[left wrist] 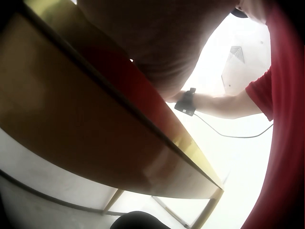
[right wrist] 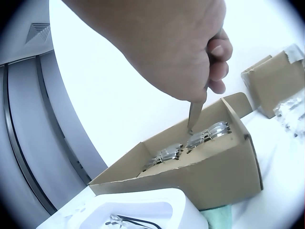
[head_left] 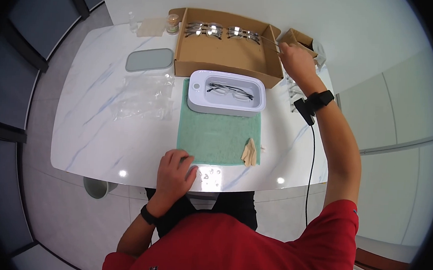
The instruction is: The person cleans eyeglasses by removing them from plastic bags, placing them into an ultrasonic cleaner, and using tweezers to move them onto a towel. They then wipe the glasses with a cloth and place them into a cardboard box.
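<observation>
At the right end of the cardboard box (head_left: 227,55) my right hand (head_left: 298,60) grips long thin metal tweezers (head_left: 270,40). In the right wrist view their tip (right wrist: 191,128) overlaps the folded eyeglasses (right wrist: 208,135) inside the box. Two groups of glasses lie there, a left group (head_left: 203,30) and a right group (head_left: 243,34). My left hand (head_left: 174,174) rests at the table's front edge by the corner of the green cloth (head_left: 216,135), fingers relaxed, holding nothing. Between the hands, dark-framed glasses (head_left: 229,91) sit in the white tub-shaped cleaner (head_left: 196,103).
A grey lid (head_left: 150,60) and clear plastic bags (head_left: 146,97) lie left of the cleaner. A beige cloth (head_left: 249,152) is on the green cloth. Behind are a small jar (head_left: 172,24) and a smaller cardboard box (head_left: 296,36). More glasses (head_left: 294,93) lie under the right forearm.
</observation>
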The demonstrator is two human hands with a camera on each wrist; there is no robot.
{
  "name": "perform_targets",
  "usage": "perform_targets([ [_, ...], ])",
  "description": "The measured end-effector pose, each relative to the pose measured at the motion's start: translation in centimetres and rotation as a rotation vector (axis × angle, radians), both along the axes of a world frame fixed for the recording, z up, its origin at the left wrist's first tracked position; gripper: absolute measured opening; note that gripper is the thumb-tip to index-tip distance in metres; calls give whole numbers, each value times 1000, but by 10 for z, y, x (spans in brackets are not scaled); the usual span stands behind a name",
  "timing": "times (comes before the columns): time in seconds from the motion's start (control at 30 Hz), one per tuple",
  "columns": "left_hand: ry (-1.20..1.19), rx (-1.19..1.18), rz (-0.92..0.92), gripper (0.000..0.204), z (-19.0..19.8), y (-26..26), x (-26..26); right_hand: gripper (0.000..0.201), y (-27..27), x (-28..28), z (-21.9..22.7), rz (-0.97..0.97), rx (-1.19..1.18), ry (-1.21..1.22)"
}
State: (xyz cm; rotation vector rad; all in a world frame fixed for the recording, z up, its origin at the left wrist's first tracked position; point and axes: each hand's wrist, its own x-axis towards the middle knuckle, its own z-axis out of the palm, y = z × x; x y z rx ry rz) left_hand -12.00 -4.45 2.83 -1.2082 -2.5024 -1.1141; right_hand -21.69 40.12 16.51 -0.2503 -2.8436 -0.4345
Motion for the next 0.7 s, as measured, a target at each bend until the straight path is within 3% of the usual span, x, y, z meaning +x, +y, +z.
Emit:
perform_targets([
  [0.5,-29,3,3,29,2,0,0,13,9,-9,-7,24,170,-91],
  [0.7,-17,14,-2,29,0,-1,0,23,10,11,8,145,282,-92],
])
